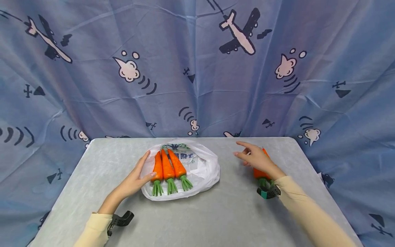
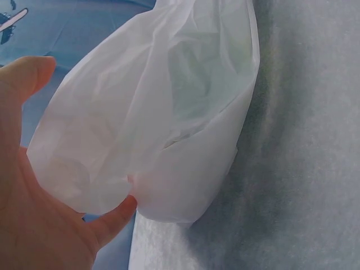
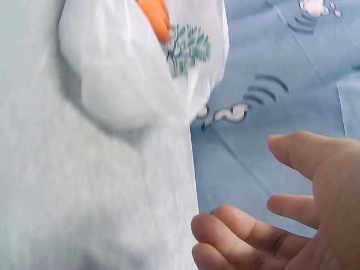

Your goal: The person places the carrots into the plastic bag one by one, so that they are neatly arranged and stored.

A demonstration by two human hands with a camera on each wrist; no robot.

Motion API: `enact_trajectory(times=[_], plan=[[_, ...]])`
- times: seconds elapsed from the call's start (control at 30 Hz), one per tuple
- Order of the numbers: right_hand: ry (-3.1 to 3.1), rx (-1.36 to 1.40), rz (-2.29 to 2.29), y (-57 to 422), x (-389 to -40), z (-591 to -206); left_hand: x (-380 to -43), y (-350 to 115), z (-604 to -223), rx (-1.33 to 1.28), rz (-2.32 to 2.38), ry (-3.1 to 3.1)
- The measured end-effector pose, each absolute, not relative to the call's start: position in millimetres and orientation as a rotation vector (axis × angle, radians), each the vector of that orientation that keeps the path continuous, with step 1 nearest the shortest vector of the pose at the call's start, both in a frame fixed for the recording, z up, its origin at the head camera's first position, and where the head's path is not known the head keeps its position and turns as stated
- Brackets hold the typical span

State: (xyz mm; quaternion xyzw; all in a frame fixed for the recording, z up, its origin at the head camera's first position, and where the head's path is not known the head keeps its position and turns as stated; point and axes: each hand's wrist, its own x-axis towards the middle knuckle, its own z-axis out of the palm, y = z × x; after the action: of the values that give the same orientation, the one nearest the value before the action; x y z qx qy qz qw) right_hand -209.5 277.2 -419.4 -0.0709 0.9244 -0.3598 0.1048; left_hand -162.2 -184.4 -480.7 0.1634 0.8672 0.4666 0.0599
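One left hand (image 1: 135,180), with loose, spread fingers, touching the left side of a white bag (image 1: 212,168). Inside, three orange carrots (image 1: 168,169) side by side, covering part of some blurry writing (image 1: 186,156). Farther right, one right hand (image 1: 255,159) above a gray table (image 1: 213,219), with loose fingers, some bent. Partly hidden by that hand, more carrots (image 1: 258,174), too covered to count.

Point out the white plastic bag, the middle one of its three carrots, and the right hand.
White plastic bag (image 1: 213,171): head view, on its crumpled wall, right of the carrots.
Middle carrot (image 1: 168,168): head view, on its orange body.
Right hand (image 1: 258,157): head view, on its back.
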Motion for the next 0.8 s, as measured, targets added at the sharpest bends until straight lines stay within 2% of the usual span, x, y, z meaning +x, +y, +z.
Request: enact_trajectory(times=[0.8], plan=[[2.887,0.089,-0.836,377,-190,-453,-159,-188,-481,0.479,1.408,2.647]])
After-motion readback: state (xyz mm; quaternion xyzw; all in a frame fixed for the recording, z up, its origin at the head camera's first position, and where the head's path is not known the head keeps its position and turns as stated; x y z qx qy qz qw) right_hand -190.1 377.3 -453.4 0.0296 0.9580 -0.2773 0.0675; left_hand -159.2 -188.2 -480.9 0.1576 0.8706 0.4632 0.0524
